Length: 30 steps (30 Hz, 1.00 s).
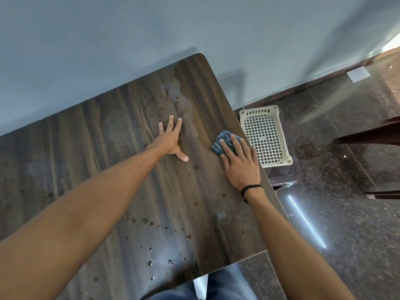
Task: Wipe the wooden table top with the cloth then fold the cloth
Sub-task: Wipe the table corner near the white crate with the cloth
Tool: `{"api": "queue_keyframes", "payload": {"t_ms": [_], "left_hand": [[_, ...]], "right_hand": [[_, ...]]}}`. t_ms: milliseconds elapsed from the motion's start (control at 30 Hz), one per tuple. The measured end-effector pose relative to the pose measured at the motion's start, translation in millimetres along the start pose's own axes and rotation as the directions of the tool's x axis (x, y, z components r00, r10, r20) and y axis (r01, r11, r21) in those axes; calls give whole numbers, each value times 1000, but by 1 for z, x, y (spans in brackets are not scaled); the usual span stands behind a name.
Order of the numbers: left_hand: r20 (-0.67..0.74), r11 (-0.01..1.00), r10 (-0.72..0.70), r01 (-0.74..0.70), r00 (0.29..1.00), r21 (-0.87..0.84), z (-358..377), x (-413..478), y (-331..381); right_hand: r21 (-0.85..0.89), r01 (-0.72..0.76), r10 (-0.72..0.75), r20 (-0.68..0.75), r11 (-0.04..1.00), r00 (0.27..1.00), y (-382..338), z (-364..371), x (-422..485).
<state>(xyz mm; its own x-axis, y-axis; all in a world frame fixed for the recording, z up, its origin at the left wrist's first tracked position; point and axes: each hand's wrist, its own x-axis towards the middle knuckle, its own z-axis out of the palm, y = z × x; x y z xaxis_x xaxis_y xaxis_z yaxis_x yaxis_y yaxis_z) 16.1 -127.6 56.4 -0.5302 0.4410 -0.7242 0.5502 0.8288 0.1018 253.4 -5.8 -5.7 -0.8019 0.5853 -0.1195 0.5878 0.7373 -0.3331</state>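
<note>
Blue cloth (pixel 225 142) under right hand (pixel 240 163), wet wooden table top (pixel 108 161), left hand (pixel 171 139) flat

Text check: nothing readable.
The counter (pixel 108 148), cloth (pixel 218 146), cream basket (pixel 265 135) and pale sheet (pixel 358 74) on the floor (pixel 346 213) showed no legible print, label, brand or number.

One table (pixel 86 148); one cloth (pixel 218 144); two hands (pixel 171 138) (pixel 240 164); one basket (pixel 257 110).
</note>
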Motion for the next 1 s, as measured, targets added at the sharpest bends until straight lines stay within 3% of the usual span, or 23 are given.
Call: {"api": "queue_keyframes", "payload": {"t_ms": [133, 333, 500, 667, 767, 867, 1000], "left_hand": [[-8, 1000, 2, -2, 1000, 2, 3, 1, -1], [-17, 1000, -2, 2, 1000, 1, 3, 3, -2], [-16, 1000, 0, 0, 1000, -9, 5, 8, -3], [-18, 1000, 17, -17, 1000, -4, 4, 8, -5], [-32, 1000, 21, -22, 999, -12, 7, 8, -8], [-33, 999, 32, -33, 999, -22, 7, 5, -6], [-25, 999, -18, 17, 1000, -26, 7, 1, -3]], "right_hand": [[79, -250, 253, -41, 965, 967, -4, -3, 17], [-82, 40, -41, -22, 996, 999, 21, 6, -28], [4, -237, 237, -28, 971, 971, 0, 6, -8], [-76, 108, -108, 4, 991, 994, -23, 28, -51], [-63, -66, 59, -116, 996, 991, -3, 20, -48], [-19, -232, 228, -121, 973, 966, -24, 16, -34], [-61, -31, 27, -67, 998, 997, -12, 4, -30]]}}
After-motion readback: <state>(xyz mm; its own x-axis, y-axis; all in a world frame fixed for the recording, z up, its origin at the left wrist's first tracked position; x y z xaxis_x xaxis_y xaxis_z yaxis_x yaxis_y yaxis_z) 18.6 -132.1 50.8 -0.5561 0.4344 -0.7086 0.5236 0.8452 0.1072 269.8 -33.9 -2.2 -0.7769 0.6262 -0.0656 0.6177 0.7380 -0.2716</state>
